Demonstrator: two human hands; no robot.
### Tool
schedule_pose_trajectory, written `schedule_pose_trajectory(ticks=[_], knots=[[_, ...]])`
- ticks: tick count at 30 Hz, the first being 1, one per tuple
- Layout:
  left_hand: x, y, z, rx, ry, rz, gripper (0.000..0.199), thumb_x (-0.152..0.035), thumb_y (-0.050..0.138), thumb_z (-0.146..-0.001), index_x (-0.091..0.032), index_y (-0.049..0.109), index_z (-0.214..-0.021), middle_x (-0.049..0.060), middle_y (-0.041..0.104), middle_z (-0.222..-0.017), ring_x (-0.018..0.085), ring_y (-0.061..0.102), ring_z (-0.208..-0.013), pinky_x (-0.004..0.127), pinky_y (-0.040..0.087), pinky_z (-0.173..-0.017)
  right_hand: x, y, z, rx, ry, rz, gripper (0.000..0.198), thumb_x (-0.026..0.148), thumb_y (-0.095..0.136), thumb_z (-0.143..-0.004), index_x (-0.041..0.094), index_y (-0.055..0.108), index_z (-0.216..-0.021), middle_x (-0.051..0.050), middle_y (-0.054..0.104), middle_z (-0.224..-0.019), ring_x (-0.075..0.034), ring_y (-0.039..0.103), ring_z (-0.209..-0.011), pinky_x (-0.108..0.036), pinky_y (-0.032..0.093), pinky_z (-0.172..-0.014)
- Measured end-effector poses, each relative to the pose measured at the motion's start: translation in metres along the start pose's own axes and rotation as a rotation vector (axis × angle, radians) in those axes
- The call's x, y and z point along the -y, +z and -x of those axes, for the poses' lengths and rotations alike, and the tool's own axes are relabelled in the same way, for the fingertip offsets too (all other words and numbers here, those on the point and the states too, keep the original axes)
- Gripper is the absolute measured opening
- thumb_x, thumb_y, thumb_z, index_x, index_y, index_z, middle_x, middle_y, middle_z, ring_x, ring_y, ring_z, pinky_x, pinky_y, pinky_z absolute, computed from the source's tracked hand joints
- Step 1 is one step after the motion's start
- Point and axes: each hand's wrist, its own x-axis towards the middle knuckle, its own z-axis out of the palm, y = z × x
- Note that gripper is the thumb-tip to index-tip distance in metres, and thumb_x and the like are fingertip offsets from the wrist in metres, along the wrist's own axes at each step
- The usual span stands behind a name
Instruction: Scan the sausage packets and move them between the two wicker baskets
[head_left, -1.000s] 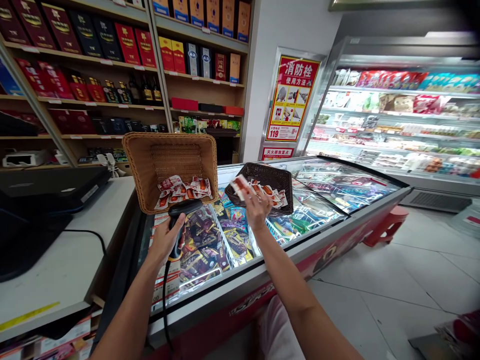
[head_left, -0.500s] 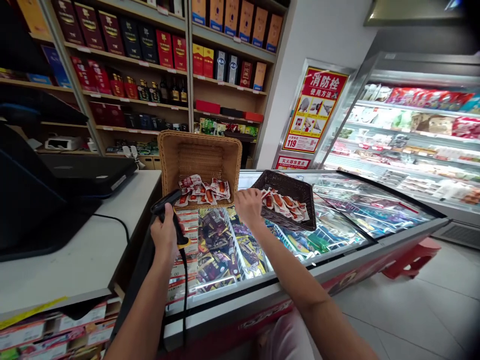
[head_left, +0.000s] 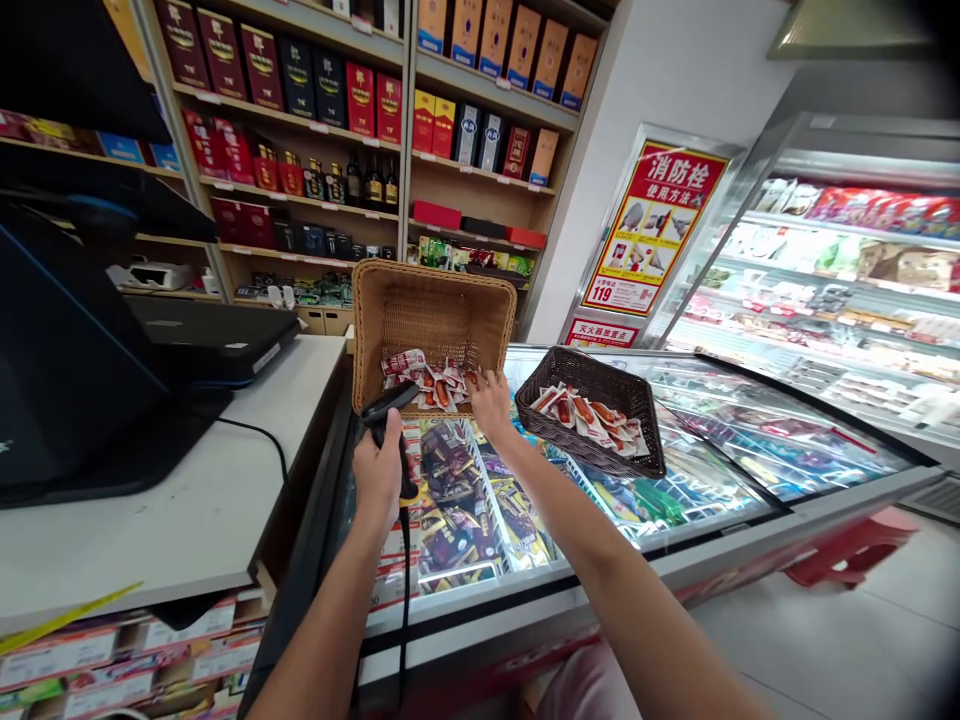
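Note:
My left hand is closed round the handle of a black barcode scanner, its head pointing up and to the right. The scanner's cord hangs below. Inside the right side of a tan wicker basket, my right hand has bent fingers at a packaged sausage, which they partly hide. Several more packaged sausages lie in a heap at the basket's bottom. To the right, a dark brown wicker basket holds several packaged sausages of the same look.
Both baskets rest on a glass-topped chest freezer with bagged goods inside. On the left is a white counter with a dark terminal. Shelves of boxed bottles stand behind. A red stool is at the right.
My right hand has moved left, from between the two baskets into the tan one. My left hand still holds the scanner. The whole view has shifted a little to the left.

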Motion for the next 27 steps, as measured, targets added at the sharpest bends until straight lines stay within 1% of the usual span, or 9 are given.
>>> schedule_pose_trajectory(ticks=[2, 4, 7, 10, 12, 15, 18, 22, 27], knots=[[-0.004, 0.002, 0.002, -0.045, -0.011, -0.001, 0.060, -0.081, 0.063, -0.078, -0.021, 0.062, -0.086, 0.000, 0.062, -0.060, 0.019, 0.060, -0.051, 0.028, 0.042, -0.045, -0.011, -0.007, 0.020, -0.097, -0.025, -0.017, 0.034, 0.011, 0.049, -0.103, 0.020, 0.073, -0.126, -0.012, 0.070, -0.137, -0.025, 0.060, -0.123, -0.044, 0.040, -0.110], [-0.010, 0.006, 0.005, -0.045, -0.043, -0.006, 0.061, -0.082, 0.066, -0.074, -0.022, 0.058, -0.081, -0.002, 0.058, -0.057, 0.017, 0.056, -0.046, 0.027, 0.041, -0.043, -0.023, -0.015, 0.047, -0.206, -0.070, -0.052, 0.037, 0.012, 0.050, -0.104, 0.025, 0.070, -0.133, -0.008, 0.067, -0.144, -0.023, 0.058, -0.129, -0.043, 0.037, -0.113], [-0.020, 0.011, 0.012, 0.095, -0.117, 0.019, 0.064, -0.083, 0.071, -0.069, -0.022, 0.053, -0.076, -0.003, 0.055, -0.056, 0.013, 0.050, -0.041, 0.026, 0.039, -0.039, -0.039, -0.025, 0.094, -0.382, -0.122, -0.084, 0.040, 0.018, 0.053, -0.105, 0.034, 0.065, -0.140, -0.002, 0.070, -0.141, -0.020, 0.061, -0.129, -0.038, 0.036, -0.114], [-0.026, 0.016, 0.018, 0.271, -0.141, 0.037, 0.066, -0.081, 0.076, -0.064, -0.021, 0.052, -0.078, -0.003, 0.057, -0.060, 0.012, 0.050, -0.040, 0.025, 0.038, -0.036, -0.051, -0.031, 0.130, -0.533, -0.106, -0.083, 0.037, 0.024, 0.056, -0.106, 0.039, 0.067, -0.137, 0.001, 0.074, -0.133, -0.018, 0.065, -0.122, -0.036, 0.037, -0.113], [-0.027, 0.017, 0.021, 0.355, -0.132, 0.010, 0.066, -0.080, 0.078, -0.063, -0.020, 0.053, -0.080, -0.003, 0.058, -0.062, 0.012, 0.051, -0.040, 0.024, 0.037, -0.035, -0.055, -0.033, 0.141, -0.539, -0.064, -0.097, 0.034, 0.027, 0.057, -0.105, 0.041, 0.069, -0.134, 0.002, 0.076, -0.128, -0.018, 0.068, -0.117, -0.036, 0.039, -0.111], [-0.027, 0.018, 0.023, 0.422, -0.126, -0.022, 0.067, -0.079, 0.078, -0.063, -0.020, 0.053, -0.081, -0.003, 0.058, -0.062, 0.011, 0.050, -0.041, 0.023, 0.037, -0.035, -0.058, -0.034, 0.140, -0.474, -0.032, -0.127, 0.034, 0.029, 0.056, -0.106, 0.042, 0.069, -0.134, 0.003, 0.077, -0.125, -0.017, 0.069, -0.115, -0.035, 0.042, -0.108], [-0.028, 0.018, 0.024, 0.436, -0.117, -0.026, 0.066, -0.080, 0.077, -0.064, -0.020, 0.053, -0.080, -0.003, 0.057, -0.061, 0.011, 0.050, -0.041, 0.023, 0.038, -0.035, -0.058, -0.034, 0.135, -0.463, -0.045, -0.125, 0.034, 0.029, 0.055, -0.107, 0.043, 0.069, -0.135, 0.004, 0.075, -0.128, -0.016, 0.068, -0.117, -0.033, 0.043, -0.108], [-0.030, 0.018, 0.025, 0.427, -0.088, -0.035, 0.063, -0.078, 0.076, -0.067, -0.021, 0.052, -0.078, -0.003, 0.056, -0.062, 0.010, 0.049, -0.041, 0.023, 0.038, -0.036, -0.058, -0.033, 0.133, -0.414, -0.008, -0.141, 0.034, 0.031, 0.053, -0.107, 0.041, 0.069, -0.135, 0.003, 0.075, -0.130, -0.018, 0.067, -0.118, -0.035, 0.044, -0.108], [-0.029, 0.019, 0.025, 0.449, -0.079, -0.047, 0.062, -0.077, 0.076, -0.068, -0.021, 0.053, -0.079, -0.003, 0.056, -0.061, 0.011, 0.049, -0.040, 0.024, 0.038, -0.036, -0.060, -0.031, 0.134, -0.413, -0.021, -0.154, 0.034, 0.029, 0.056, -0.106, 0.042, 0.069, -0.135, 0.004, 0.074, -0.132, -0.016, 0.066, -0.119, -0.034, 0.041, -0.111]])
